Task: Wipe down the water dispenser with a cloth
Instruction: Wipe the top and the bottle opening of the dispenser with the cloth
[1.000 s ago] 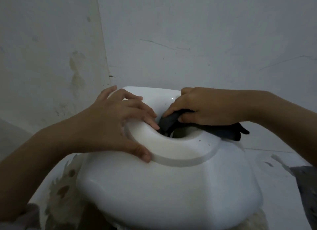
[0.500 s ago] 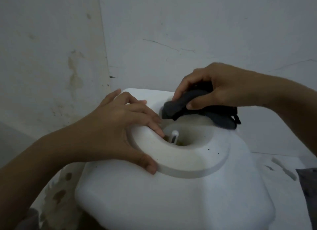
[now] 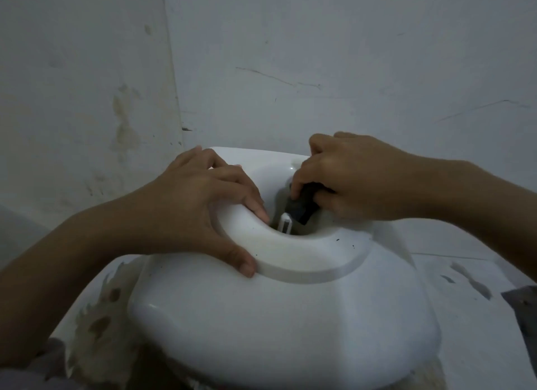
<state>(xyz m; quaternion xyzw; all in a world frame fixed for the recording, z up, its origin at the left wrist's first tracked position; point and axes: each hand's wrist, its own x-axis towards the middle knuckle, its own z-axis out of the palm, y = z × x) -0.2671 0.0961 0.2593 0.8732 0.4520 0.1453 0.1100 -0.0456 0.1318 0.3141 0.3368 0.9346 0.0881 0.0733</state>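
Dark cloth [image 3: 302,205] sits gripped by the right hand [image 3: 357,177] inside the white dispenser's [image 3: 276,325] centre-frame well; the left hand [image 3: 200,203] presses flat, fingers relaxed, on its rim.

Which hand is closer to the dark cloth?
Right. The right hand pinches the dark cloth at the top hole of the dispenser; the left hand rests on the raised rim, apart from the cloth.

Surface: a white top [image 3: 453,325] is showing to the right of the water dispenser [image 3: 279,325].
Middle: the dispenser is covering most of it, its base hidden.
Near left: a pale patterned cover [image 3: 96,325] is lying beneath the dispenser's edge.
Right: dark marks [image 3: 472,280] are showing.
Right edge: a grey thing [image 3: 524,311] is poking in.
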